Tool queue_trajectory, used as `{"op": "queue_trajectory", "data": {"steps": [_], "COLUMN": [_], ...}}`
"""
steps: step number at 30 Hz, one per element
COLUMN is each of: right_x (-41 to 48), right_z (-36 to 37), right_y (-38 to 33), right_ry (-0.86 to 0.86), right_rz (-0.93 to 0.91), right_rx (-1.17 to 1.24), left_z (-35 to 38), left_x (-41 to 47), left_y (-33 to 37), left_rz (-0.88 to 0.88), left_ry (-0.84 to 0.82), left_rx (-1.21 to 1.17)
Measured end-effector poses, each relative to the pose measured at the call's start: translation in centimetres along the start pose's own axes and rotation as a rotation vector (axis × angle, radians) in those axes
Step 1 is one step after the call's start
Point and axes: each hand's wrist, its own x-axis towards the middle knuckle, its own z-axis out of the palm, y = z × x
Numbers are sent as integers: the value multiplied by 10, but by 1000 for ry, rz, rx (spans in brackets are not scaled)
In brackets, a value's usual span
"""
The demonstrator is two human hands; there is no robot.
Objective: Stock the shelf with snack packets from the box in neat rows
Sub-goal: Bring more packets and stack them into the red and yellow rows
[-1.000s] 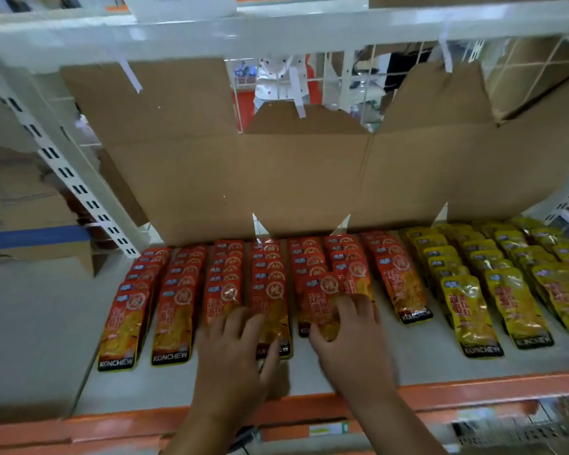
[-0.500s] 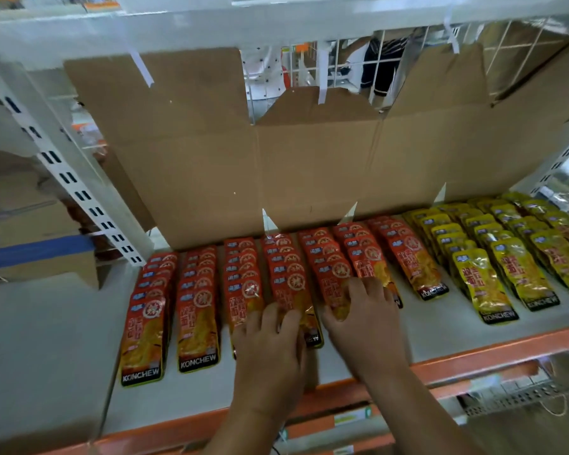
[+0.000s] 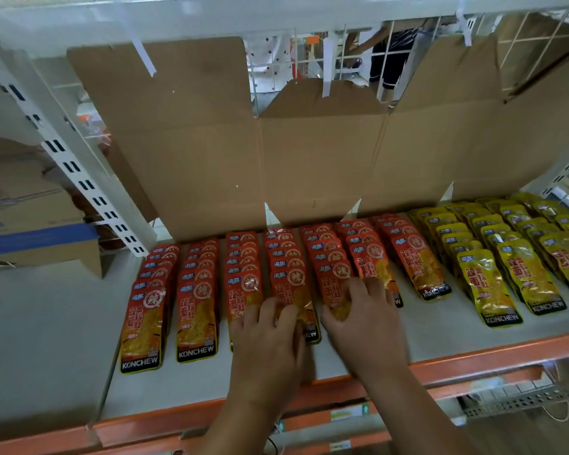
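Several rows of red snack packets (image 3: pixel 196 310) lie overlapped on the white shelf board (image 3: pixel 440 336), with rows of yellow packets (image 3: pixel 488 287) to their right. My left hand (image 3: pixel 270 343) lies flat, fingers straight, on the front packets of the third and fourth red rows. My right hand (image 3: pixel 363 318) rests beside it, fingers pressing on the front packets of the fifth and sixth red rows. Both hands cover the lower ends of those packets. The box the packets come from is not in view.
A flattened brown cardboard sheet (image 3: pixel 309 152) stands against the wire back of the shelf. An orange beam (image 3: pixel 473 362) edges the shelf front. A white slotted upright (image 3: pixel 63 152) rises at the left, with a taped carton (image 3: pixel 30 221) beyond it. A person stands behind the wire grid.
The view has shifted left and closer. Both hands stay on the front red packets, sliding slightly; the packets under them look straighter than a second ago.
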Motion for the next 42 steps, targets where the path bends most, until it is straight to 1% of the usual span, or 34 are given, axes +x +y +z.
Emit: {"op": "queue_trajectory", "data": {"steps": [7, 11, 15, 18, 20, 23, 25, 28, 31, 34, 38, 40, 42], "right_x": [-1, -1, 3, 13, 21, 29, 36, 40, 28, -3, -38, -57, -73], "right_z": [-3, -3, -12, -16, -22, -35, -48, -68, -86, -109, -144, -166, -187], "right_y": [3, 4, 10, 15, 13, 2, -18, -62, -123, -196, -283, -333, -380], "right_ry": [10, -9, -28, -8, -26, -50, -62, -76, -59, -63, -51, -9, 34], "right_rz": [-2, -20, -35, -132, -218, -396, -520, -648, -776, -924, -1115, -1182, -1254], "right_rx": [83, 80, 203, 267, 285, 308, 329, 388, 485, 604, 689, 755, 776], "left_z": [0, 1, -1, -3, -5, -19, -46, -103, -169, -241, -332, -384, -431], "left_x": [-1, -1, -2, -1, -2, 4, 9, 12, -2, -36, -71, -90, -107], "left_y": [0, -1, 3, 6, 8, 12, 15, 13, 0, -16, -37, -56, -78], "left_rz": [-37, -37, -110, -129, -154, -311, -382, -404, -459, -495, -466, -494, -561], "left_ry": [-27, 2, 65, 85, 84, 146, 229, 324, 461, 632, 832, 876, 839], "left_rx": [-23, -31, -26, -2, 23, -82, -122, -99, -54, 18, 145, 216, 263]}}
